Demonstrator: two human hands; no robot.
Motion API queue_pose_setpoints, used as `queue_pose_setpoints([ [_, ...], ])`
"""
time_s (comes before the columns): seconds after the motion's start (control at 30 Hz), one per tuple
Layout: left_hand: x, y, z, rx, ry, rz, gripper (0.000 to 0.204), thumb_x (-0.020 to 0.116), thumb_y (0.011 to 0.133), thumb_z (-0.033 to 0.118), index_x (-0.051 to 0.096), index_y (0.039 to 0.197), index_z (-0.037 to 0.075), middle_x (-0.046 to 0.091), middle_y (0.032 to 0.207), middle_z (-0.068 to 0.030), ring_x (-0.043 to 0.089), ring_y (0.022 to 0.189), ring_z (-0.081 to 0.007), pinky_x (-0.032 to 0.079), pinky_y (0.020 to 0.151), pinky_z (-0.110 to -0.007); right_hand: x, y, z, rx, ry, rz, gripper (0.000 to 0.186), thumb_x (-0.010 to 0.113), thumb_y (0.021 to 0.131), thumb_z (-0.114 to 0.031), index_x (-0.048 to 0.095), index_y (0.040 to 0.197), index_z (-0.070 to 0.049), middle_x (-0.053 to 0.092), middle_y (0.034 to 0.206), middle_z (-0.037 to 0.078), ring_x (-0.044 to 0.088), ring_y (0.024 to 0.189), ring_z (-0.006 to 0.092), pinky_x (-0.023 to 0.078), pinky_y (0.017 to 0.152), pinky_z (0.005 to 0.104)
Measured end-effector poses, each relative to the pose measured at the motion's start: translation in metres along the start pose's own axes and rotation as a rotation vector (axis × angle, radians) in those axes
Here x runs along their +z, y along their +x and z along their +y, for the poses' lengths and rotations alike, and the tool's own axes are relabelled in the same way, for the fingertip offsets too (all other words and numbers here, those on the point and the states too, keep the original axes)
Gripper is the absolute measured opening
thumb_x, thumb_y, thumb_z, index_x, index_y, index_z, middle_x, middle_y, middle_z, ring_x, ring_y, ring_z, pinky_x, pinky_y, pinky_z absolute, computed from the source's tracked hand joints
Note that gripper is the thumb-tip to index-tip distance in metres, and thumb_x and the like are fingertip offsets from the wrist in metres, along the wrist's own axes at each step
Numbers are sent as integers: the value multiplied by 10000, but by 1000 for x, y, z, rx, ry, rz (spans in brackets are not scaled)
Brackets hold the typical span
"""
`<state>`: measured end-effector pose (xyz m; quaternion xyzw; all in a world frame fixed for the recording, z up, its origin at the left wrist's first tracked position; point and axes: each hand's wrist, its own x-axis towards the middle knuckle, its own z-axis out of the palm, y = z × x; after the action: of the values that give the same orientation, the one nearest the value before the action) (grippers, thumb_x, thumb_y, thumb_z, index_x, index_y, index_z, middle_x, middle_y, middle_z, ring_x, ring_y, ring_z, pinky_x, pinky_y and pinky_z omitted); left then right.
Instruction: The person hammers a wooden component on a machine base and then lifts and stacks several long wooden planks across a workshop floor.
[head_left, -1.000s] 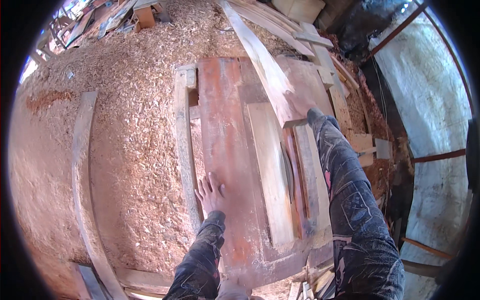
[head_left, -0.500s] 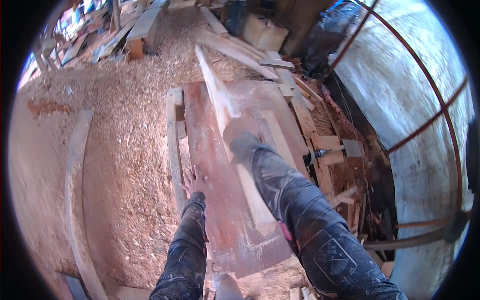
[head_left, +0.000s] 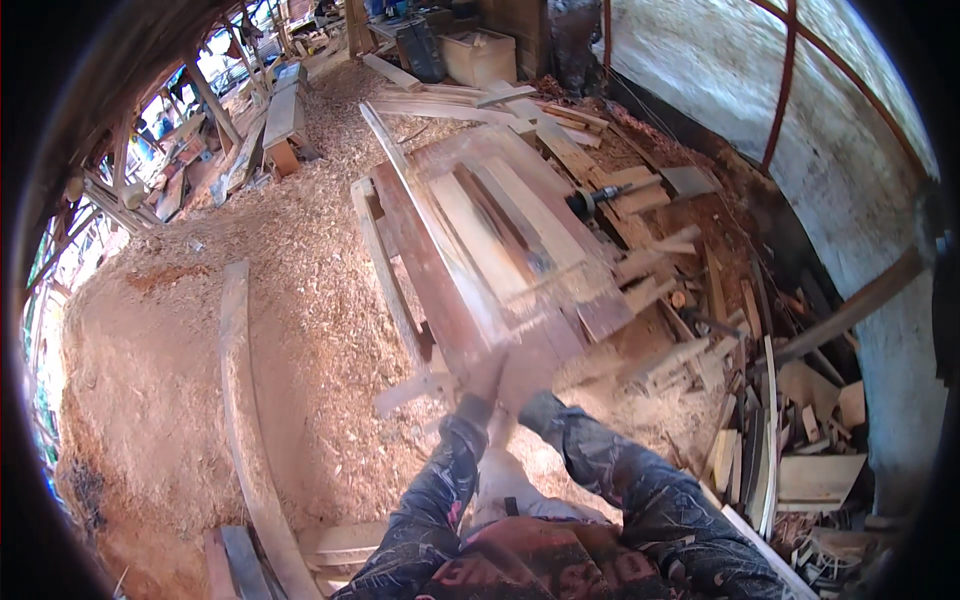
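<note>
My left hand [head_left: 484, 373] and my right hand [head_left: 530, 372] are close together at the near end of a long pale wooden strip [head_left: 432, 218]. Motion smears the fingers of both, so their grip on the strip cannot be made out. The strip slants away from me across a reddish-brown wooden board [head_left: 410, 220] that lies flat like a worktop. To the strip's right, a pale wooden panel [head_left: 470, 232] rests on the board, with a narrow darker piece [head_left: 496, 222] on top of it.
A dark tool with a metal shaft [head_left: 597, 199] lies right of the board, among wood offcuts [head_left: 680, 360]. Shavings [head_left: 310, 330] cover the ground on the left, where a long curved plank [head_left: 240, 380] lies. Whitish sheeting [head_left: 720, 110] hangs at the right; a box [head_left: 478, 58] stands behind.
My right hand has come back from far along the strip to its near end. My left hand has left the board's left edge and joined it. The view has shifted and takes in more.
</note>
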<state>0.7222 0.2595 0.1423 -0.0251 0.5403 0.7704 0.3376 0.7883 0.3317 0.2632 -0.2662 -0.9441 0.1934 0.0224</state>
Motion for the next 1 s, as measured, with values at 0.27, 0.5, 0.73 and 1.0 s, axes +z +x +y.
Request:
queue_pose_setpoints([
  [0.27,39,-265,-139,-233,296,-277,313,549,895,76,537,1208,71,577,1096,-55,562,1064,-165,499,835,-286,30,-246,182,134,340,-497,510,512,880,-502,518,1103,-43,622,963,227,626,868,399,493,757,466],
  [0.5,4,-327,-217,-216,613,-391,395,588,866,71,528,1256,54,579,1160,-83,574,1005,-184,495,817,-304,98,-343,231,73,455,-489,563,506,877,-533,590,1143,-44,650,989,236,628,961,368,480,857,424],
  [0.73,-16,-308,-233,-610,-4,-75,300,605,898,327,529,1145,174,550,1020,-1,528,899,-161,447,756,-334,68,-347,203,135,683,-556,650,504,849,-621,534,1298,-152,674,1025,188,647,983,343,497,846,389],
  [1.0,-14,-303,-244,-689,-125,-9,397,620,873,378,538,1195,161,562,1034,-38,546,932,-207,466,793,-392,92,-362,189,239,608,-287,460,431,927,-468,622,1154,-116,646,920,240,620,860,417,492,762,465],
])
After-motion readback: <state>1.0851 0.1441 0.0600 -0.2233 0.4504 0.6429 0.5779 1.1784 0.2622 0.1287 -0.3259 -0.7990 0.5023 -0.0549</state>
